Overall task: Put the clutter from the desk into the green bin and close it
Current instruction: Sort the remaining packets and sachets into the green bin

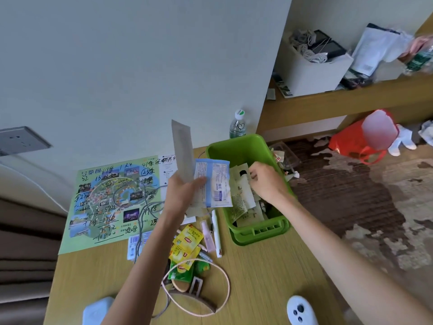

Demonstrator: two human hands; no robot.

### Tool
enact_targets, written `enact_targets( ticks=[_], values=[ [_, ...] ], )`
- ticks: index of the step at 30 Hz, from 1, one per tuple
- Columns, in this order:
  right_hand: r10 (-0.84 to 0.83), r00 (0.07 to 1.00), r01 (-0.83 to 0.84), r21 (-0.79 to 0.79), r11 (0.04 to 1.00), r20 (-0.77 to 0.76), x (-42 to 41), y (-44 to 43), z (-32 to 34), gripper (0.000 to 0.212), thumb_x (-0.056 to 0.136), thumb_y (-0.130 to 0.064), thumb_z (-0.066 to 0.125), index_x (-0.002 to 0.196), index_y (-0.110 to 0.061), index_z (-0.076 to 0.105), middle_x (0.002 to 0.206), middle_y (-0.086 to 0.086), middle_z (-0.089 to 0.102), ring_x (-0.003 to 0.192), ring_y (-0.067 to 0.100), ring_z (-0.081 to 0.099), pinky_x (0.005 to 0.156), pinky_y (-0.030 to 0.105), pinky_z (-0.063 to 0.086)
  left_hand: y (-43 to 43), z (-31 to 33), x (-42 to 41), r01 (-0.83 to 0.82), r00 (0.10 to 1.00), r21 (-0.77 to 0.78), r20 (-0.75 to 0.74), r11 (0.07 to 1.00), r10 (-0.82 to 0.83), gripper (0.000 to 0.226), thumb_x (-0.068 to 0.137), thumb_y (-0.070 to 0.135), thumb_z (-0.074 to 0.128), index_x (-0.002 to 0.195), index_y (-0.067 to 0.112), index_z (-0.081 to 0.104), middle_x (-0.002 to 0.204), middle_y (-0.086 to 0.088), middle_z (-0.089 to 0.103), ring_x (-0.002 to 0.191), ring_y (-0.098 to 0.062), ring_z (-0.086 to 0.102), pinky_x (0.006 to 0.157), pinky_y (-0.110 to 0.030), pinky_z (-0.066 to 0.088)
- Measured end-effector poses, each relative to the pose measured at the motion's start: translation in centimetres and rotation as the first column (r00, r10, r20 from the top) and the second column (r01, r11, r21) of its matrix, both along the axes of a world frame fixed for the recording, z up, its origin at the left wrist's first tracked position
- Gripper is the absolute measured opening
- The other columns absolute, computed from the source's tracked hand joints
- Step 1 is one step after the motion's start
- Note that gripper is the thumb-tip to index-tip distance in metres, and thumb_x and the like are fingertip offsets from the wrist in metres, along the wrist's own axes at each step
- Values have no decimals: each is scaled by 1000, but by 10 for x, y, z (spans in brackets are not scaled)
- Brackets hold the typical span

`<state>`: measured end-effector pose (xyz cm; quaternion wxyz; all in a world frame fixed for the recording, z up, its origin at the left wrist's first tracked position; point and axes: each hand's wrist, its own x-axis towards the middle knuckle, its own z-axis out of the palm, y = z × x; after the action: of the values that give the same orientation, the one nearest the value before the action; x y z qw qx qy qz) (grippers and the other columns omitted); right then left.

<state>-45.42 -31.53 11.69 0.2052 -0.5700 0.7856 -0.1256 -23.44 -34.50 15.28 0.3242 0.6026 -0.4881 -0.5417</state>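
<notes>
Nearest the lens, a white oval controller [301,310] and a thin pink hoop headband [228,287] lie on the pale wooden counter [262,273]. The left hand [182,193] grasps blue-and-white flat packets [216,184] in clenched fingers just beside the green plastic bin [234,151]. The right hand [267,181] is inside the bin, fingers curled onto printed papers [239,200]. Judgement: bin partly filled; yellow tea sachets [187,242], a white pen [216,233] and the headband remain out. No lid is seen, so closing is outstanding.
</notes>
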Motion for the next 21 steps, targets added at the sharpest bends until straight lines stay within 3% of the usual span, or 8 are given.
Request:
enact_targets(
  ticks=[3,5,9,13,16,18,21],
  values=[
    [6,999,-18,-257,966,-49,-17,16,13,27,91,-7,61,117,-10,60,123,2,58,103,17,61,79,19,45,2,2,-28,62,998,-24,2,998,-62,16,82,13,72,95,14,64,86,-4,72,69,-15,69,58,-28,57],
    [-37,994,0,-332,943,-107,-28,29,11,34,87,-4,63,120,-8,57,125,5,53,113,19,55,85,20,42,5,-2,-49,115,992,-45,65,992,-112,27,83,12,70,106,10,57,94,-7,68,78,-21,67,62,-31,55],
    [-100,995,95,-292,952,1,-40,54,-11,52,89,1,60,138,-4,44,138,9,47,128,24,48,97,23,41,15,-15,-87,240,936,-54,279,969,-216,35,89,13,59,119,10,42,99,-5,54,81,-23,59,62,-32,52],
    [-111,988,139,-285,949,111,-42,67,-30,60,94,2,53,149,-9,33,151,7,41,136,23,43,102,22,36,22,-32,-113,193,954,-48,241,980,-176,23,93,11,54,107,16,36,90,0,50,68,-11,54,47,-18,41],
    [-124,982,164,-305,938,144,-44,68,-37,60,94,3,52,149,-11,33,152,7,40,138,24,42,106,26,35,23,-40,-129,62,985,-36,162,997,-55,22,96,11,51,111,14,35,88,0,50,63,-9,54,38,-12,38],
    [-127,981,168,-310,936,147,-44,67,-39,60,94,2,52,150,-12,32,152,6,40,137,23,43,105,26,37,22,-44,-137,66,984,13,167,998,-67,22,97,11,45,117,10,34,90,-4,53,61,-13,55,40,-19,44],
    [-126,982,166,-322,932,140,-45,67,-42,61,94,0,53,149,-13,32,151,6,42,133,23,47,103,29,42,20,-52,-142,207,916,128,323,970,-238,21,96,8,40,113,-1,47,94,-14,62,73,-29,62,65,-42,58]
  ],
)
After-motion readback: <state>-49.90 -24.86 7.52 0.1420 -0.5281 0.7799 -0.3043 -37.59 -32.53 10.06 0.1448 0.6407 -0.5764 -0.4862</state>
